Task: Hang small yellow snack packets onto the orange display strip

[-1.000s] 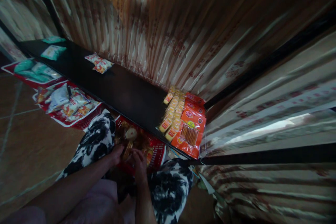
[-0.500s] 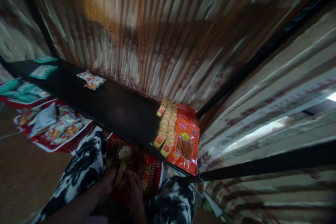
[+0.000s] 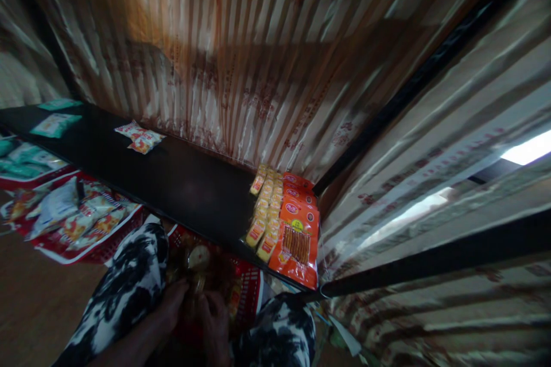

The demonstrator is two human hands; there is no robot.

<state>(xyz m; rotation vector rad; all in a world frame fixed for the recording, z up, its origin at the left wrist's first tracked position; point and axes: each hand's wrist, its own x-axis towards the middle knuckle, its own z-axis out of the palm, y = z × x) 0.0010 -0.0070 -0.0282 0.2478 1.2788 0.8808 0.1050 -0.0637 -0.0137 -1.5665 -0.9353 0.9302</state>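
Observation:
Between my knees, my left hand [image 3: 174,299] and my right hand [image 3: 214,312] are close together over a red basket [image 3: 253,284]. Both have their fingers closed around a narrow yellowish snack packet [image 3: 197,285], dim and partly covered by the fingers. A round pale-topped pack [image 3: 198,257] lies in the basket just beyond them. Beside my right hand is another yellow-orange pack [image 3: 235,297]. Above the basket, yellow snack packets [image 3: 264,215] stand in rows on a black shelf [image 3: 185,178], next to orange snack bags [image 3: 297,235].
Farther left on the shelf lie white-and-orange bags [image 3: 142,139] and green bags [image 3: 55,124]. Red baskets of white-and-orange bags [image 3: 92,218] and green bags [image 3: 28,157] stand below. A dark metal post [image 3: 387,106] rises at the shelf's right end, before corrugated sheeting [image 3: 241,69].
The view has turned slightly right, so the shelf and baskets sit farther left. My hands stay together at the packet, which now looks dimmer and more covered.

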